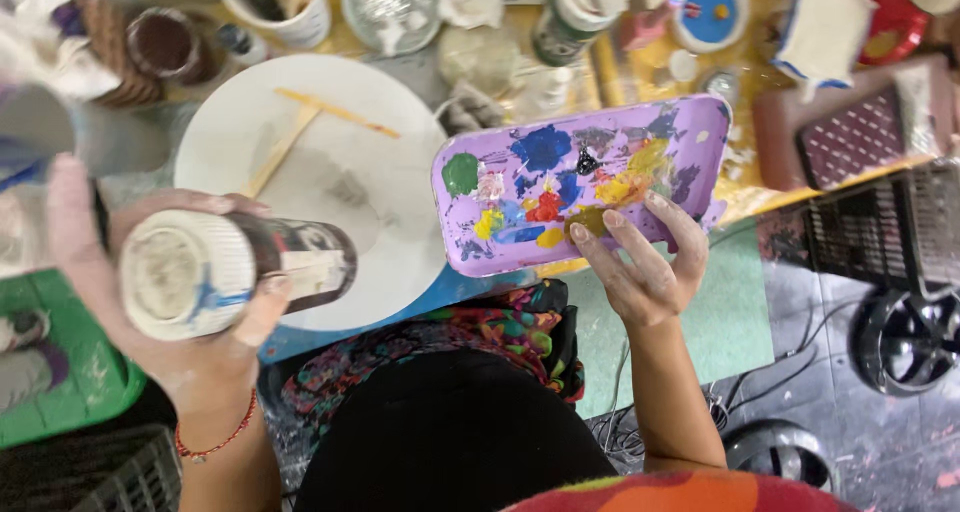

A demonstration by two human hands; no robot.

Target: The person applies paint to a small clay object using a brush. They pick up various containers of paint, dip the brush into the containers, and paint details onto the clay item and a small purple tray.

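Lilac plastic, smeared with blobs of blue, green, red, yellow and white paint, makes up the palette tray [580, 187] that the right hand [640, 262] holds by its near edge, fingers curled up over the rim and thumb underneath, tilting the tray above the tabletop [745, 197]. The left hand [170, 302] is wrapped tightly around a ceramic cup [235, 272], gripping it sideways so its pale, ridged base with a streak of blue faces the camera; dark painted figures show on the cup's side. Just behind the cup lies a round white turntable disc [330, 142], with two thin wooden sticks [300, 132] crossed on top. Farther back stand a white jar of brushes [275, 7], a glass lid [392, 7] and a paint bottle [575, 12]. A green tray [60, 372] sits at the left edge, and a bright patterned cloth [470, 337] covers the person's lap.
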